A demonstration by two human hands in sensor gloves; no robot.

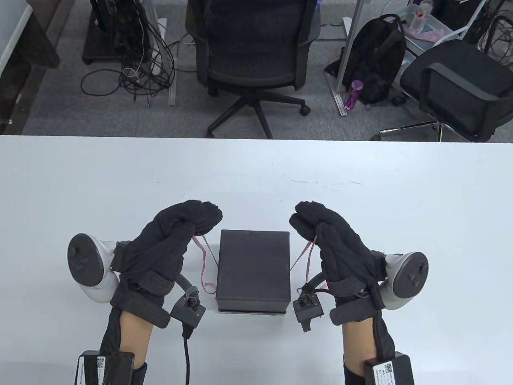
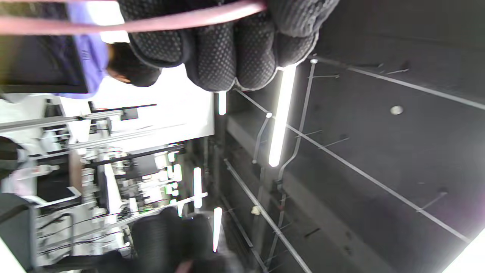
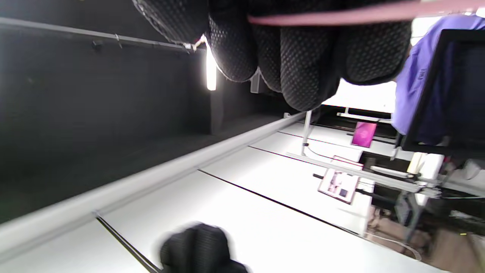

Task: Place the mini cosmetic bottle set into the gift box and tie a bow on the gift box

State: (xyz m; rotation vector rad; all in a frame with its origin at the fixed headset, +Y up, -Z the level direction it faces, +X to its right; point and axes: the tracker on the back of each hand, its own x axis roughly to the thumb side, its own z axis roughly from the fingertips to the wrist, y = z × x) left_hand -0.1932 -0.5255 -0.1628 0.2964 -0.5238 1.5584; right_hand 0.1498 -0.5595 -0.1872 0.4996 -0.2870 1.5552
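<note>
A closed dark gift box (image 1: 253,271) lies on the white table (image 1: 256,180) near its front edge. A thin pink ribbon runs out from under it on both sides. My left hand (image 1: 202,221) is raised at the box's left, fingers curled round the left ribbon end (image 1: 206,260). My right hand (image 1: 306,221) mirrors it at the box's right, fingers curled round the right ribbon end (image 1: 303,252). Both wrist views point up at the ceiling, each showing curled fingers (image 2: 227,53) (image 3: 295,57) with the ribbon (image 2: 159,24) (image 3: 341,17) across them. No bottles are in view.
Past the table's far edge stand two office chairs (image 1: 256,48) (image 1: 461,84), a black backpack (image 1: 376,56) and tangled cables (image 1: 136,60) on the floor. A person in a purple top (image 3: 413,87) shows in the wrist views.
</note>
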